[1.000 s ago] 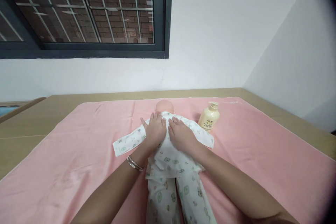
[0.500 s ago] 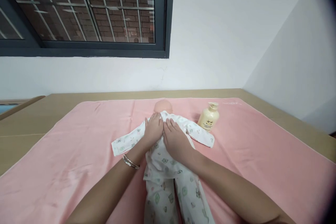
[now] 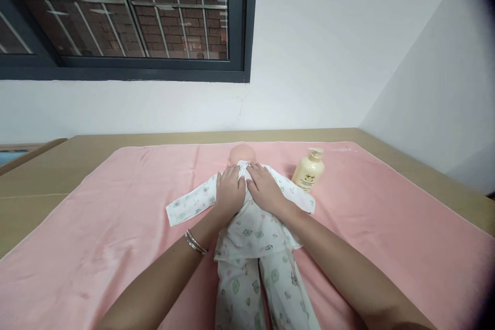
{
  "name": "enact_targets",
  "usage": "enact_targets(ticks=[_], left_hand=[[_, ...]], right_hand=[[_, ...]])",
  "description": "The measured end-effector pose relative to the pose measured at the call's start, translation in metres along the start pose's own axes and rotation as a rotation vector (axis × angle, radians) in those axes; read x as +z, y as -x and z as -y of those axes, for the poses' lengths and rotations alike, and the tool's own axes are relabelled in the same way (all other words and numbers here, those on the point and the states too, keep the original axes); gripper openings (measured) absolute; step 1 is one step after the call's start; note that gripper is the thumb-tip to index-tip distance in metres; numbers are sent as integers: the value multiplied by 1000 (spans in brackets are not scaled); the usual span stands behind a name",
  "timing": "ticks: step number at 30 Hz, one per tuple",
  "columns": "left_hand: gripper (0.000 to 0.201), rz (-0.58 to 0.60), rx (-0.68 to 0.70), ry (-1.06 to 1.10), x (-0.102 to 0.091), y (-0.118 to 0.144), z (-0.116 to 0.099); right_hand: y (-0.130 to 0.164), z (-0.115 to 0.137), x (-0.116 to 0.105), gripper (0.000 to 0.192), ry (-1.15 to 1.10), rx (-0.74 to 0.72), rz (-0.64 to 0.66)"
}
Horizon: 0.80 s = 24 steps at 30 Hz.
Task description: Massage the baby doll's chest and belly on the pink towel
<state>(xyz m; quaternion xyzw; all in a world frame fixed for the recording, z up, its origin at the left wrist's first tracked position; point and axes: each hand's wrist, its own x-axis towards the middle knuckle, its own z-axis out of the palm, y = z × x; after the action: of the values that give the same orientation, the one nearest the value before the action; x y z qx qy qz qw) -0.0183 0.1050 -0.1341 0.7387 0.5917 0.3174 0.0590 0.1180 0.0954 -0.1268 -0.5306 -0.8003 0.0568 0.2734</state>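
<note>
A baby doll [image 3: 242,154] lies stretched out, dressed in a white printed top [image 3: 253,232] and matching trousers [image 3: 237,294]. Its bald head points away from me, and the sleeves spread to both sides. My left hand [image 3: 231,191] rests flat on the left of the doll's upper body, fingers extended. On the right side of the same area lies my right hand [image 3: 265,188], also flat with fingers stretched out. A small gap separates the two hands. Neither one grasps anything. The trouser ends are cut off by the bottom of the picture.
A cream pump bottle [image 3: 309,171] stands beyond the doll's right sleeve. Under everything is a pink sheet [image 3: 135,232] over a tan surface [image 3: 38,183]. Behind rise a white wall [image 3: 309,62] and a dark-framed window [image 3: 162,69] with metal bars.
My right hand has moved up and slightly outward on the doll's upper body, and its fingers point further away. The left hand shifted a little right. The hands are further apart.
</note>
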Motion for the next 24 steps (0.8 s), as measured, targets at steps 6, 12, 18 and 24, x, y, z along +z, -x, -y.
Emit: enact_targets(ticks=[6, 12, 18, 24], left_hand=[[45, 3, 6, 7, -1, 2, 0], [43, -8, 20, -3, 0, 1, -1], [42, 12, 36, -36, -1, -1, 1], [39, -13, 57, -28, -1, -2, 3]], right_hand=[[-7, -9, -3, 46, -41, -26, 0], [-7, -5, -6, 44, -20, -9, -18], [-4, 5, -10, 36, 44, 28, -47], [-5, 5, -12, 35, 62, 35, -36]])
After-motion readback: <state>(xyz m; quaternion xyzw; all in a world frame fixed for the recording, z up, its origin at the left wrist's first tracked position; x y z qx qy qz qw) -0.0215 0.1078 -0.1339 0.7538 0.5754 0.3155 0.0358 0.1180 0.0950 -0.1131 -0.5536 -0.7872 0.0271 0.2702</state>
